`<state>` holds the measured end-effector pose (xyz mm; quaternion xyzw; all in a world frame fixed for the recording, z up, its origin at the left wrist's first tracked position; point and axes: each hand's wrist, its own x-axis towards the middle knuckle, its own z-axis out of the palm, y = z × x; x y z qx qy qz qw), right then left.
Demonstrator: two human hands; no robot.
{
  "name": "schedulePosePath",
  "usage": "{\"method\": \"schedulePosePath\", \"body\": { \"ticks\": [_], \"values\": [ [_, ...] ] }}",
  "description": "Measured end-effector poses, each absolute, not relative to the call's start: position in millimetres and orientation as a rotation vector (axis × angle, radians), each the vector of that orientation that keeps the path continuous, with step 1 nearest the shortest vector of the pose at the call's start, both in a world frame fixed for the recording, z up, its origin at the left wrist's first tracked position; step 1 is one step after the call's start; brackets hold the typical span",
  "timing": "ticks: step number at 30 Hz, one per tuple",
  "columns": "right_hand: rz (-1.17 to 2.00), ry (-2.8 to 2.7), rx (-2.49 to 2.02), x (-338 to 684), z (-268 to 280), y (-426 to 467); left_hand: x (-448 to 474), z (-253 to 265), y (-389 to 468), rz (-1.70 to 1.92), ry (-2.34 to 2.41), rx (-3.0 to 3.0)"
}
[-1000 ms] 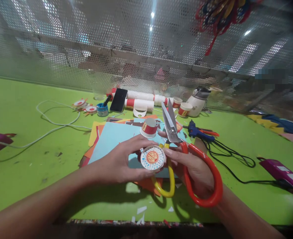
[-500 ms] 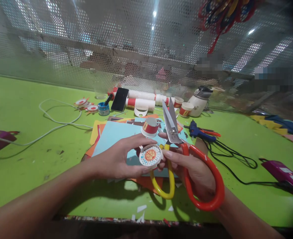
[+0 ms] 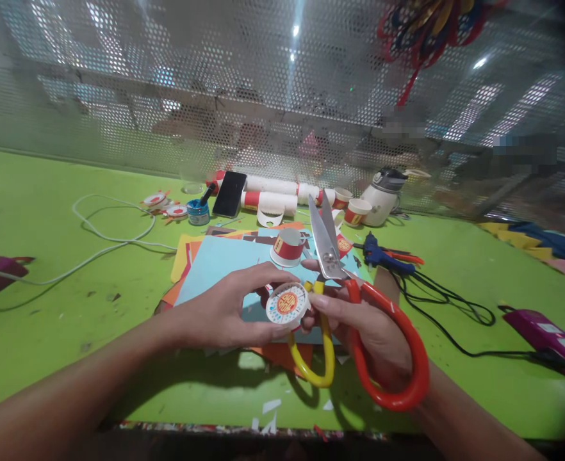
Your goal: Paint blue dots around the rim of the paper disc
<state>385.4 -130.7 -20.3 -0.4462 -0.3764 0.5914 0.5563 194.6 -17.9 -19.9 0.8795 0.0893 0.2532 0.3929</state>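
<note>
My left hand (image 3: pixel 220 306) grips a small paper cup (image 3: pixel 287 306) by its sides, its round decorated face with an orange emblem turned towards me. In my right hand (image 3: pixel 378 333) are large scissors (image 3: pixel 328 250), one handle loop red and one yellow, blades parted and pointing away. My right fingertips also touch the cup's right edge. Just behind, a red and white paper cup (image 3: pixel 288 246) stands upside down on light blue paper (image 3: pixel 210 262). My fingers hide part of the held cup.
Beyond the papers stand a blue paint jar (image 3: pixel 198 212), a phone (image 3: pixel 229 194), stacked paper cups (image 3: pixel 270 203) and a flask (image 3: pixel 383 197). A blue glue gun (image 3: pixel 383 255) with a black cord lies right. White scraps (image 3: pixel 271 407) litter the table's front edge.
The view has shifted very slightly. Both hands keep their hold on the cup and the scissors, and the cup's face appears tilted a little differently.
</note>
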Motion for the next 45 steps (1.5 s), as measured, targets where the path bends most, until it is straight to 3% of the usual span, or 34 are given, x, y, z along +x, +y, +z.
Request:
{"method": "schedulePosePath", "body": {
  "ticks": [16, 23, 45],
  "values": [
    [1.141, -1.118, -1.310, 392, -11, -136, 190, -22, -8, 0.623, 0.335, 1.998],
    [0.702, -1.430, -1.500, 391, 4, -142, 185, -20, 0, 0.687, 0.336, 1.972],
    [0.609, -1.814, -1.572, 399, -2, -130, 190, -35, 8, 0.833, 0.320, 1.791]
  ]
}}
